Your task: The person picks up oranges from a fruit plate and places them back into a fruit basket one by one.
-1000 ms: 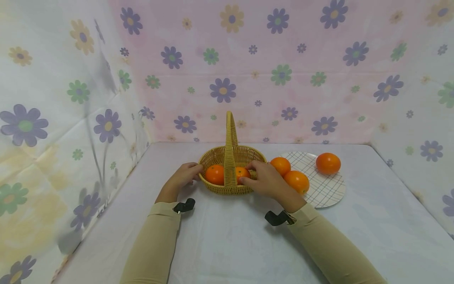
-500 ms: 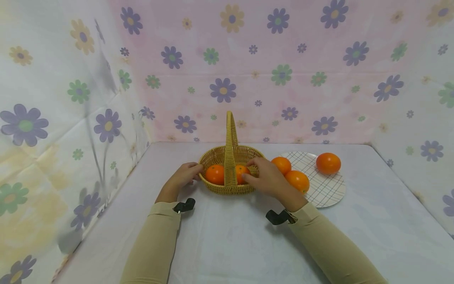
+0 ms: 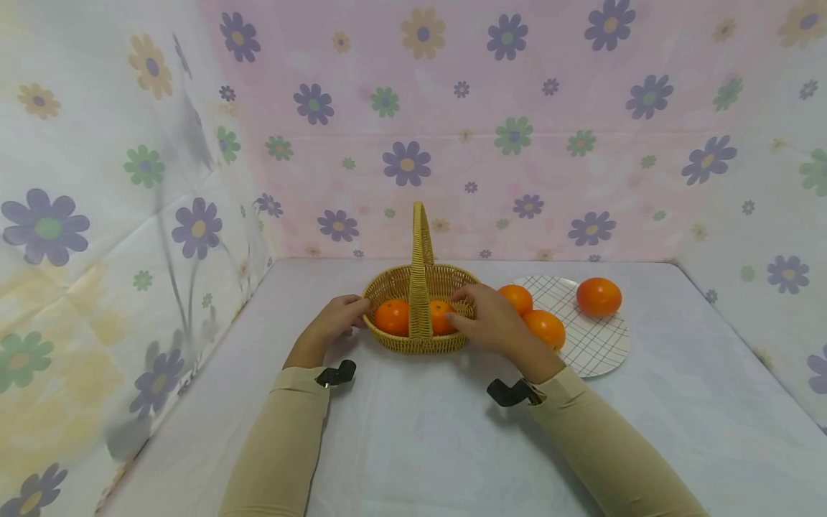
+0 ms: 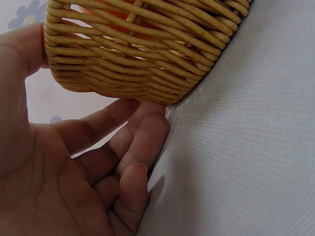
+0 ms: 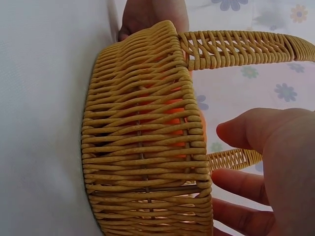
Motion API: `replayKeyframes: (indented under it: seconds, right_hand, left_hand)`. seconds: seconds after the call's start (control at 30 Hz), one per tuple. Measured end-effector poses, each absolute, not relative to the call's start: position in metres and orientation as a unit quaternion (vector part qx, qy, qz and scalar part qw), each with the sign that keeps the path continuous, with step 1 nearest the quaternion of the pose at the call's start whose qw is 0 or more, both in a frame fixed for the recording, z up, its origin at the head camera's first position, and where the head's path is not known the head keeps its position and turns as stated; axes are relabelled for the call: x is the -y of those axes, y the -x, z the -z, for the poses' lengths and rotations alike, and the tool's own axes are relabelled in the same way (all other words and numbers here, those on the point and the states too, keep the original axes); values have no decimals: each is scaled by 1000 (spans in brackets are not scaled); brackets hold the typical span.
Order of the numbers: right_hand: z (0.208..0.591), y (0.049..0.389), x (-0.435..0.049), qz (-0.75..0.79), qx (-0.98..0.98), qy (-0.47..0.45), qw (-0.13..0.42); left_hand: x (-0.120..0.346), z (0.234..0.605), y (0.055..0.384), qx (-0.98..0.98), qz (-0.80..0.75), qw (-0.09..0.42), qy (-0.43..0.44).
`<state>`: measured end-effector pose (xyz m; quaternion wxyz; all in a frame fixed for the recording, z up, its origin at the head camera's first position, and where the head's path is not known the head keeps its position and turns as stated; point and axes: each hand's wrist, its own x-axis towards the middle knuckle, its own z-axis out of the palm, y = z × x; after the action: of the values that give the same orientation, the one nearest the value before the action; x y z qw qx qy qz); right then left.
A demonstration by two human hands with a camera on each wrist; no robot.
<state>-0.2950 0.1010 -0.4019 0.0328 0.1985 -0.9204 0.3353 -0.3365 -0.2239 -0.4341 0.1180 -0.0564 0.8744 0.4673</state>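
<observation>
A wicker basket (image 3: 423, 347) with a tall arched handle stands mid-table in the head view. Inside it lie two oranges, the left orange (image 3: 390, 317) and the right orange (image 3: 441, 317), one on either side of the handle. My left hand (image 3: 333, 320) holds the basket's left end; in the left wrist view its thumb is at the rim and its curled fingers touch the outside near the base. Over the right rim reaches my right hand (image 3: 494, 321), beside the right orange. Its thumb and fingers stand spread apart with nothing between them in the right wrist view (image 5: 290, 167).
To the right of the basket lies a round white plate (image 3: 597, 352) with a grid pattern. It bears a front orange (image 3: 545, 329), a back orange (image 3: 517, 298) and a far-right orange (image 3: 599, 297). Flowered cloth walls (image 3: 452, 222) close in the white table (image 3: 413, 431).
My right hand has drawn slightly right, and its thumb and fingers have come away from the right orange, which stays in the basket. My left hand has kept its place.
</observation>
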Motion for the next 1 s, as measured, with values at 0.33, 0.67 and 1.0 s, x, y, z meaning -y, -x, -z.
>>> replayKeyframes:
  seconds: [0.33, 0.67, 1.0]
  right_hand:
    - [399, 300, -108, -350, 915, -197, 42]
    - [387, 297, -118, -360, 918, -160, 51]
    - [373, 300, -136, -365, 919, -144, 46]
  left_hand:
    - [225, 435, 337, -875, -464, 122, 57]
    - [224, 435, 338, -873, -467, 124, 61]
    - [224, 434, 338, -872, -470, 125, 58]
